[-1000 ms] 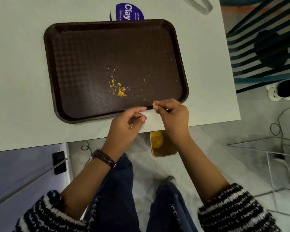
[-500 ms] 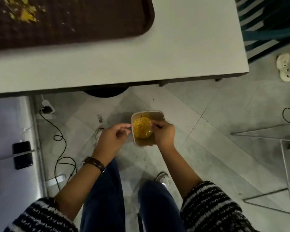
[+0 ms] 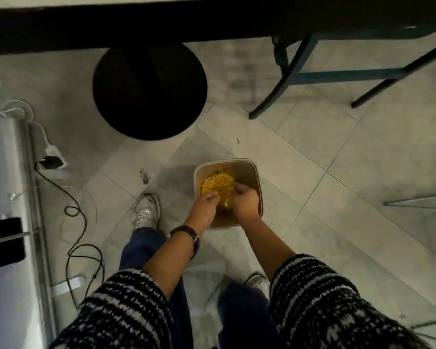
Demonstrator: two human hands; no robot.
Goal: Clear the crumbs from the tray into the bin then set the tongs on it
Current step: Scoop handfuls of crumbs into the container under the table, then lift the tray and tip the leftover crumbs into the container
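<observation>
The tan square bin (image 3: 258, 182) stands on the tiled floor below the table and holds a heap of yellow crumbs (image 3: 218, 185). Both hands hang inside its rim, just above the heap. My left hand (image 3: 204, 205) has its fingers bunched together, pointing down at the crumbs. My right hand (image 3: 245, 199) is beside it, fingertips pinched and turned toward the heap; any crumb between them is too small to see. The tray and the tongs are out of view above the table's edge.
The dark underside of the table (image 3: 212, 18) runs across the top. A round black table base (image 3: 149, 89) sits beyond the bin, chair legs (image 3: 287, 79) at the upper right. Cables (image 3: 82, 222) and a power strip (image 3: 52, 161) lie at the left. My shoes (image 3: 146, 210) flank the bin.
I have bent down from the tray to the floor bin. My right hand carried a pinch of crumbs from the tray's edge into the bin, and my left hand followed it in.
</observation>
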